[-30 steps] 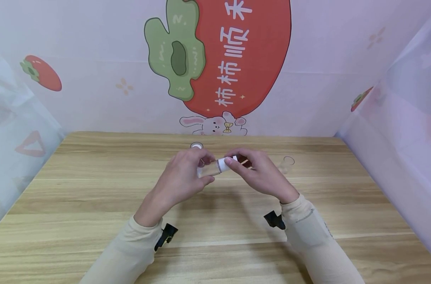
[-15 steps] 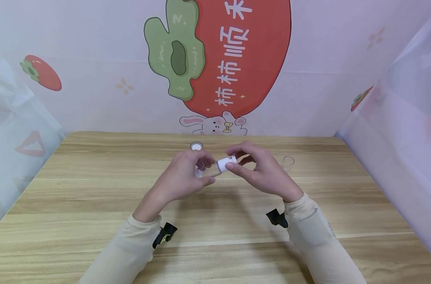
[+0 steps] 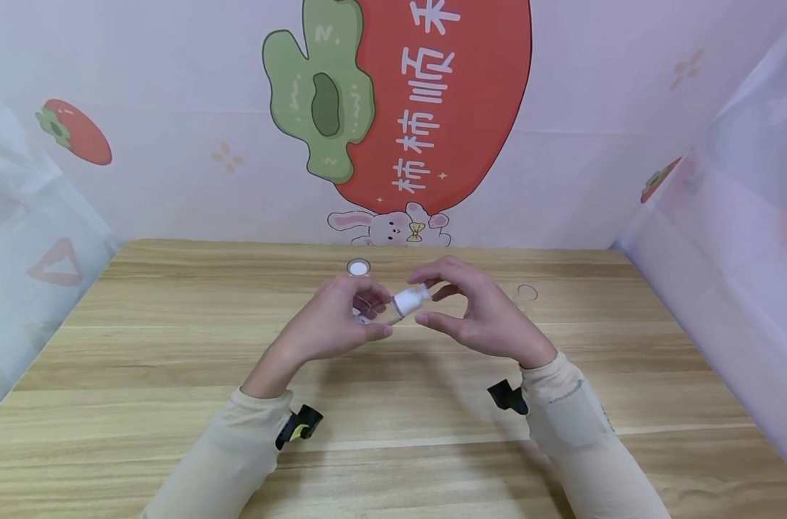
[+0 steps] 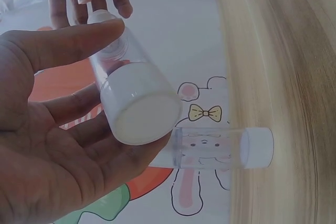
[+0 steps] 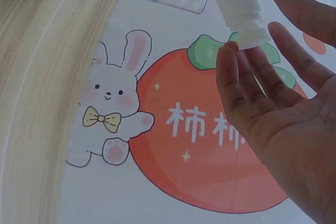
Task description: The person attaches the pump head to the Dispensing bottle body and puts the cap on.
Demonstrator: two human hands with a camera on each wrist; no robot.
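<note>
My left hand (image 3: pixel 331 317) holds a small clear pump bottle (image 3: pixel 408 301), tilted, its white top toward the right hand. In the left wrist view the thumb and fingers grip the clear body, and the bottle's white base (image 4: pixel 147 116) faces the camera. The right hand (image 3: pixel 481 310) is at the white top with fingers loosely bent. Its thumb (image 5: pixel 304 17) stands apart from the bottle, and the fingertips sit right by the white tip (image 5: pixel 253 36). A second clear bottle (image 4: pixel 210 148) with a white base stands upright behind the left hand.
A transparent round piece, showing as a thin ring (image 3: pixel 527 292), is on the wooden table (image 3: pixel 393 447) to the right of the right hand. A printed cloth backdrop (image 3: pixel 173 180) rises along the table's far edge. Black wrist cameras (image 3: pixel 507 396) are strapped to both sleeves.
The right thumb and fingers have come away from the bottle's white top and spread apart, leaving the top exposed. The left hand keeps its hold, with the bottle turned slightly more upward.
</note>
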